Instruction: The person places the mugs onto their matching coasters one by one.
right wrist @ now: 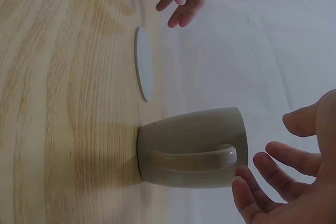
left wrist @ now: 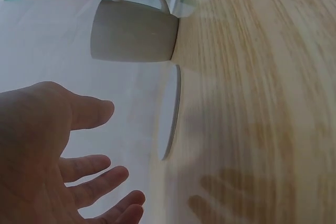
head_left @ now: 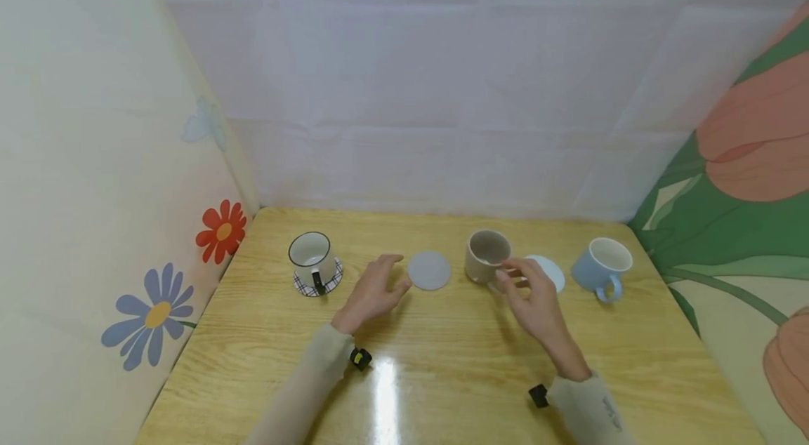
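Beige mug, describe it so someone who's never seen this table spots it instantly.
On the wooden table, look toward the far edge. Between the gray coaster and the pale coaster, by the right hand, stands the beige mug. Its plain beige outside differs from the blue mug and the black-rimmed white mug.

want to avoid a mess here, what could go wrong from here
The right grip is close to the taupe mug but not wrapped around it, so a stray finger might nudge or tip it. The left grip is beside the bare grey coaster and could brush it aside.
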Motion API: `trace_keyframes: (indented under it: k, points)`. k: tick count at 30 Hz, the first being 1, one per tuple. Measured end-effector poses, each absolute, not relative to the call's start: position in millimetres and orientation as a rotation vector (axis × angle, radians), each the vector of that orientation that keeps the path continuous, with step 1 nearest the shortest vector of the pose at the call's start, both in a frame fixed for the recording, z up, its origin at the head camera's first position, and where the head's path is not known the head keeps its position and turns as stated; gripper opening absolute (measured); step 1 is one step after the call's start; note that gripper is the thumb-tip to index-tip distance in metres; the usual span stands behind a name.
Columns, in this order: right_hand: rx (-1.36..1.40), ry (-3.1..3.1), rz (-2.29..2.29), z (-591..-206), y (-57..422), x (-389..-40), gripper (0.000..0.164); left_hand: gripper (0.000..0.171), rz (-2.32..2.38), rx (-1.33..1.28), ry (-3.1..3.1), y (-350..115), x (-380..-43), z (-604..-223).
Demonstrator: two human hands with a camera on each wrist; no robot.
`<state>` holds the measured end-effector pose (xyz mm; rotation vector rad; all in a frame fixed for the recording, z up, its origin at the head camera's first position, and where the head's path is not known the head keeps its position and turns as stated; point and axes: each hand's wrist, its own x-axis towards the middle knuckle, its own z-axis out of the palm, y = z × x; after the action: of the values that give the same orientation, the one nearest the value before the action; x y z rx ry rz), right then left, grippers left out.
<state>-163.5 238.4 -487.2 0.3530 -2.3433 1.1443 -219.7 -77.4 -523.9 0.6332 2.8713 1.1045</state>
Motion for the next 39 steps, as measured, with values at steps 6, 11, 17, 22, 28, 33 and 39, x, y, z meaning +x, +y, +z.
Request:
trace_keyframes:
  k: [6,11,17,22,28,33,39]
  points:
    - [0.31,-2.359,1.168,-488.6,242.4,-162.5,0.025,0.063,1.089,0.609,2.862,-75.8,-222.3,-527.3]
    - [0.284,-2.398,1.161,-490.7,244.0,-161.7,0.026,0.064,1.08,0.584,2.866,-76.1,-226.0,-532.0]
    - [0.272,-2.423,1.137,-494.5,245.0,-161.9,0.027,0.062,1.078,0.605,2.864,-74.7,-229.9,-533.7]
    - [0.254,-2.433,1.162,-498.6,245.5,-163.0,0.027,0.061,1.067,0.623,2.861,-70.9,-232.4,-533.0]
    - [0.221,-2.469,1.191,-502.5,246.0,-163.0,0.027,0.056,0.965,0.666,2.9,-65.5,-237.7,-537.6]
    - [0.224,-2.499,1.221,-505.8,245.9,-161.6,0.029,0.054,0.909,0.646,2.924,-61.6,-239.5,-538.7]
    - [0.2,-2.519,1.241,-509.5,246.0,-161.3,0.029,0.051,0.789,0.682,2.952,-57.1,-242.2,-539.8]
